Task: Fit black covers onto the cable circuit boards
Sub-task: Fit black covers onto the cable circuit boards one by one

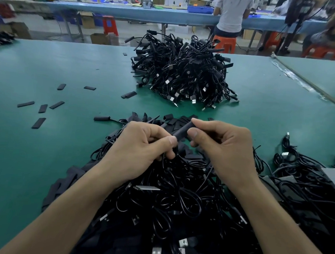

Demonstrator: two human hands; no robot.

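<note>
Both hands meet above a heap of black cables (177,207) at the table's near edge. My right hand (224,148) pinches the upper end of a black cover (183,131) between thumb and fingers. My left hand (141,145) grips the lower end, where a thin black cable hangs down from the fist. The cover lies slanted between the two hands; the circuit board inside cannot be seen. Loose flat black covers (175,120) lie in a small pile just beyond my hands.
A tall pile of black USB cables (184,74) sits mid-table on the green mat (47,69). Several stray covers (43,108) lie to the left. More cables and a grey box (333,174) are at right. A person sits at the far blue bench.
</note>
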